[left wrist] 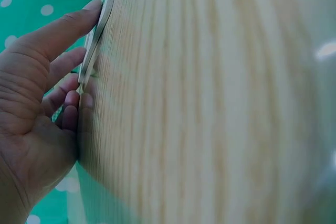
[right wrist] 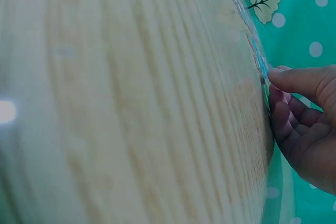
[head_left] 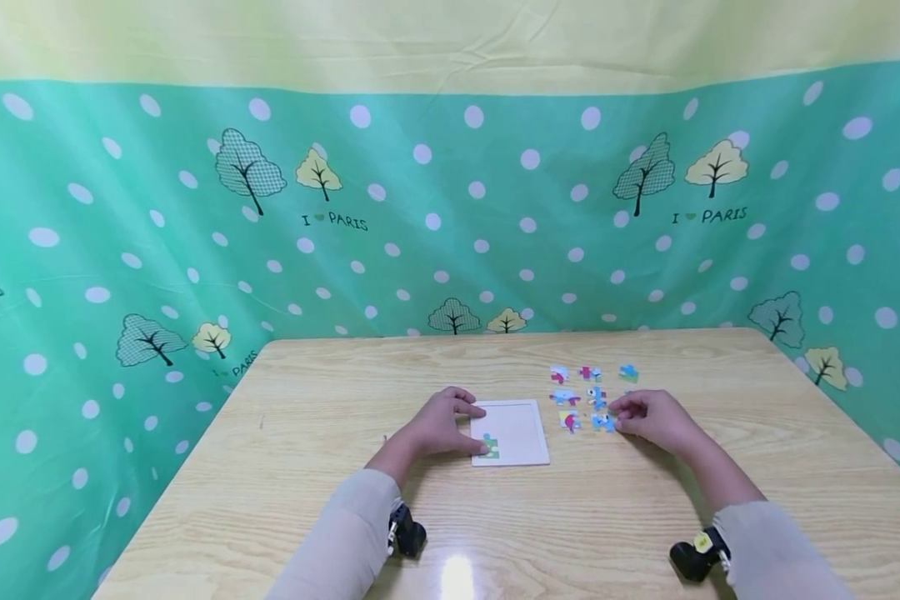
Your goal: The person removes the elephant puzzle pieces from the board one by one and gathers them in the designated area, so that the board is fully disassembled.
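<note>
A white square puzzle tray [head_left: 513, 433] lies on the table, with a green puzzle piece [head_left: 490, 448] in its lower left corner. My left hand [head_left: 438, 423] spans the tray's left side, its thumb on the green piece and its fingertips near the upper left corner. In the left wrist view the thumb [left wrist: 79, 22] lies over the tray's edge. To the right, my right hand [head_left: 656, 421] pinches a blue puzzle piece [head_left: 602, 422] between thumb and fingers at table height. The right wrist view shows its thumb [right wrist: 296, 78] against the piece, seen edge-on.
Several loose puzzle pieces [head_left: 565, 397] are laid out in rows right of the tray. A blue-green piece [head_left: 628, 372] lies behind the right hand, and another is partly hidden by it. The wooden table [head_left: 330, 392] meets a green dotted curtain [head_left: 390, 275] at its back.
</note>
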A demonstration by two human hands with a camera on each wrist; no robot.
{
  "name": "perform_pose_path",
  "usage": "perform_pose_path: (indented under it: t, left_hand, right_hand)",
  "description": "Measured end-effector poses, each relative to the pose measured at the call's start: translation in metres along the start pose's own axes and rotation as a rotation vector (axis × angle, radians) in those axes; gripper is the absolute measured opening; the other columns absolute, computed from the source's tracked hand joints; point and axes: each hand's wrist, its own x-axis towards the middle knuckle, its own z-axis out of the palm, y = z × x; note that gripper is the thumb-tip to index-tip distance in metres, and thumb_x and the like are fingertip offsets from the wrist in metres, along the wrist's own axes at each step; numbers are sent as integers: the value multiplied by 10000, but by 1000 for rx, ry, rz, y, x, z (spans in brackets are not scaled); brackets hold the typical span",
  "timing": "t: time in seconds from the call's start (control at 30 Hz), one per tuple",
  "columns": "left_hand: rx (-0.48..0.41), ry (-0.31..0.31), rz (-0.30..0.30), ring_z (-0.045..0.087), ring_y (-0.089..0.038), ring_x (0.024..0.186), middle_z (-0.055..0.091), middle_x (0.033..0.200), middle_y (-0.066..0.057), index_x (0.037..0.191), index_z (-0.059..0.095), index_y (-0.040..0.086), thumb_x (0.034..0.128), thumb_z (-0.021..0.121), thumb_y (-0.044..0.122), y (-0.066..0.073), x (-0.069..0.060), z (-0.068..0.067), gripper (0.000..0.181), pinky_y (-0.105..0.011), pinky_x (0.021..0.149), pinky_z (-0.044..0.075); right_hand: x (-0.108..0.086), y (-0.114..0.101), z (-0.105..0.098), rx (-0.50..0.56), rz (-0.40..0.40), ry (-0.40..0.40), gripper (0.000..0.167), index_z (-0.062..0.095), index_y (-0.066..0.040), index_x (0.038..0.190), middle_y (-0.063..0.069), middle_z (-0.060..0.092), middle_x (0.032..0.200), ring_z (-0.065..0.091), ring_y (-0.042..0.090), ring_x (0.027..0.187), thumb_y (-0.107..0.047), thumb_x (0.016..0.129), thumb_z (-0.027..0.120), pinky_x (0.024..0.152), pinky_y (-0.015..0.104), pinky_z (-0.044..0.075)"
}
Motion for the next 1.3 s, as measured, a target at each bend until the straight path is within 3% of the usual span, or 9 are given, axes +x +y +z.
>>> perform_pose_path:
  t: [0.23, 0.53, 0.67, 1.3]
  left_hand:
    - [8, 4, 10, 471, -334, 1356, 538, 1406, -86, 1238, 757, 98, 773, 940, 299, 0, 0, -1, 538, -472, 1166, 370]
    - [5, -5, 9, 472, -328, 1360, 545, 1405, -77, 1233, 761, 99, 774, 940, 288, -1, 1, 1, 528, -460, 1162, 378]
    - [15, -5, 14, 474, -324, 1357, 546, 1403, -74, 1233, 762, 98, 776, 938, 287, -2, 2, 0, 526, -458, 1159, 381]
    - [8, 0, 18, 471, -339, 1359, 548, 1404, -91, 1228, 764, 98, 775, 935, 284, -1, 1, 0, 519, -474, 1161, 376]
  right_hand:
    - [-6, 0, -3, 91, 10, -7, 289, 671, 94, 1218, 119, 662, 984, 609, 226, 850, -6, 950, 712, 654, 294, 571]
    - [-11, -4, -7, 205, 0, 18, 344, 655, 73, 1285, 148, 690, 1107, 605, 194, 950, -65, 975, 710, 744, 262, 565]
    - [-10, -7, -6, 241, -38, 19, 350, 666, 69, 1276, 172, 697, 1141, 613, 168, 951, -84, 967, 729, 754, 252, 562]
    - [-3, -58, 13, 309, -163, -51, 350, 686, 68, 1246, 109, 696, 1052, 598, 221, 919, -110, 954, 758, 733, 284, 563]
